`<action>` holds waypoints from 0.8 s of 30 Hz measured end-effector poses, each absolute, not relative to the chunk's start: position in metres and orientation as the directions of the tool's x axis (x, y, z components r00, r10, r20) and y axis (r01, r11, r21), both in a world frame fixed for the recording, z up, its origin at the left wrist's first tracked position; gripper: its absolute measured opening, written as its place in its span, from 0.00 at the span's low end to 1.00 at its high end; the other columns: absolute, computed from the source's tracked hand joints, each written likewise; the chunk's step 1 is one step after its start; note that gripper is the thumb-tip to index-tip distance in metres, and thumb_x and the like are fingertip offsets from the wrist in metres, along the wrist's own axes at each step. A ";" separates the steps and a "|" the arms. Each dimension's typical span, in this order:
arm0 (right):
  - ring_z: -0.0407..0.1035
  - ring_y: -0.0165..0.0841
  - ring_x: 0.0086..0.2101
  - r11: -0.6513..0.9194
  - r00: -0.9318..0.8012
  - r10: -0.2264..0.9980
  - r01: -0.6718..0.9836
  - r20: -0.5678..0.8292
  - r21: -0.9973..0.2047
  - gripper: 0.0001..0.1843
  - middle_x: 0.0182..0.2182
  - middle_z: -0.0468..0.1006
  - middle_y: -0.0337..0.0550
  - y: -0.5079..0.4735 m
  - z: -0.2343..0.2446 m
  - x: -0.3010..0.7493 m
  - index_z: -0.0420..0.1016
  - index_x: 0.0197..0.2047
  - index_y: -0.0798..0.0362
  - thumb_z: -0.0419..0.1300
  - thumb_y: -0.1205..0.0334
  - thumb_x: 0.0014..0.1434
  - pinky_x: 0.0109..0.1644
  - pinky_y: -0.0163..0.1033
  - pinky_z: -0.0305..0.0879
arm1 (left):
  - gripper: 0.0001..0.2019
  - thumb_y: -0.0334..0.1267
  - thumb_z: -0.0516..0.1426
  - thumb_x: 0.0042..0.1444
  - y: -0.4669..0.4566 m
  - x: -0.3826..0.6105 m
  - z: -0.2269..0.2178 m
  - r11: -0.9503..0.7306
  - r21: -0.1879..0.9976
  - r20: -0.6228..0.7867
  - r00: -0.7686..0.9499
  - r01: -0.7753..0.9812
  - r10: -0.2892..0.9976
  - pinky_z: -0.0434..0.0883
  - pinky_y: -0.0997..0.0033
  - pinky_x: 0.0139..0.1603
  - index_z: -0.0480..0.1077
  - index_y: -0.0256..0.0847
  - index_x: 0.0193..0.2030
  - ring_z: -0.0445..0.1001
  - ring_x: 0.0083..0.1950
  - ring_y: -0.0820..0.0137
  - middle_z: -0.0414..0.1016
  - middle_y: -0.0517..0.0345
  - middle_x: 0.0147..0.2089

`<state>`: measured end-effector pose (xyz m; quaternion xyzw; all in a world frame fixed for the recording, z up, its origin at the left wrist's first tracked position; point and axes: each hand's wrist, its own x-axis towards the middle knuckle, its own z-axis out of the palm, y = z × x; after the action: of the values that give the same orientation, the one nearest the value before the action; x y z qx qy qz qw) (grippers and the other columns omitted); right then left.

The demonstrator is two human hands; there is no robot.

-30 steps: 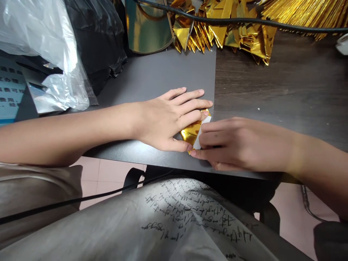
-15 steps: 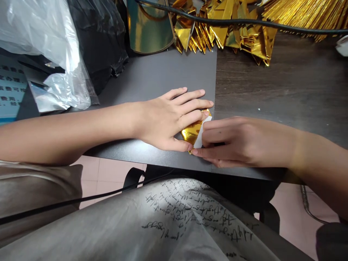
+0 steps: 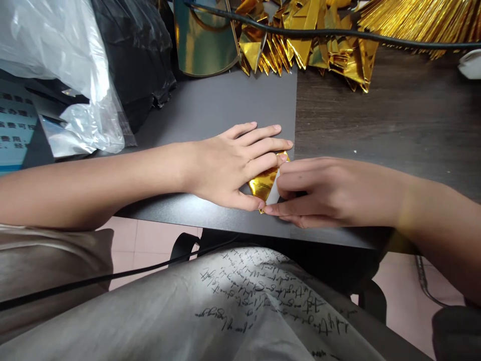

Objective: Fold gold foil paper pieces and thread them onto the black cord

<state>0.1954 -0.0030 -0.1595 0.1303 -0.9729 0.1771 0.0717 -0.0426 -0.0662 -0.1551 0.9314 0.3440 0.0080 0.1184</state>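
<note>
A small piece of gold foil paper (image 3: 264, 182) with a white underside lies near the front edge of a dark grey mat (image 3: 225, 105). My left hand (image 3: 229, 165) rests flat on the paper's left part, fingers stretched out and together, pressing it down. My right hand (image 3: 330, 193) comes in from the right, its fingers curled and pinched onto the paper's white right edge. Most of the paper is hidden under both hands.
A heap of folded gold foil pieces (image 3: 311, 45) lies at the back of the dark wooden table (image 3: 394, 120), under a black cable (image 3: 338, 35). A gold curved sheet (image 3: 205, 37), a black bag (image 3: 135, 55) and a clear plastic bag (image 3: 63, 70) stand at back left.
My right hand has slid a little to the left over the paper's white edge, covering more of it. My left hand has stayed where it was.
</note>
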 end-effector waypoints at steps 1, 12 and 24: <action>0.65 0.34 0.37 0.896 -0.951 -0.239 -0.293 0.195 -0.333 0.21 0.34 0.71 0.45 -0.002 -0.160 0.195 0.83 0.42 0.52 0.49 0.58 0.76 0.45 0.42 0.63 | 0.36 0.59 0.56 0.62 -0.066 -0.042 -0.155 -0.734 0.222 -0.070 0.762 0.641 0.644 0.42 0.37 0.76 0.60 0.38 0.70 0.42 0.80 0.42 0.50 0.40 0.78; 0.62 0.33 0.36 0.867 -0.949 -0.243 -0.306 0.203 -0.393 0.16 0.33 0.70 0.44 0.004 -0.158 0.195 0.83 0.49 0.53 0.54 0.58 0.74 0.42 0.40 0.59 | 0.37 0.59 0.55 0.62 -0.066 -0.042 -0.155 -0.728 0.209 -0.085 0.753 0.653 0.652 0.43 0.37 0.76 0.59 0.38 0.71 0.41 0.80 0.43 0.49 0.40 0.78; 0.65 0.37 0.46 0.926 -0.948 -0.222 -0.278 0.227 -0.257 0.14 0.44 0.74 0.47 -0.006 -0.155 0.195 0.81 0.45 0.53 0.54 0.59 0.73 0.53 0.46 0.61 | 0.34 0.58 0.49 0.68 -0.065 -0.040 -0.154 -0.755 0.188 -0.029 0.772 0.628 0.635 0.46 0.38 0.75 0.59 0.34 0.71 0.46 0.78 0.42 0.54 0.35 0.76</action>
<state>0.1952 -0.0058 -0.1549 0.1279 -0.9764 0.1441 0.0974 -0.0404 -0.0650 -0.1540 0.9366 0.3372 0.0182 0.0938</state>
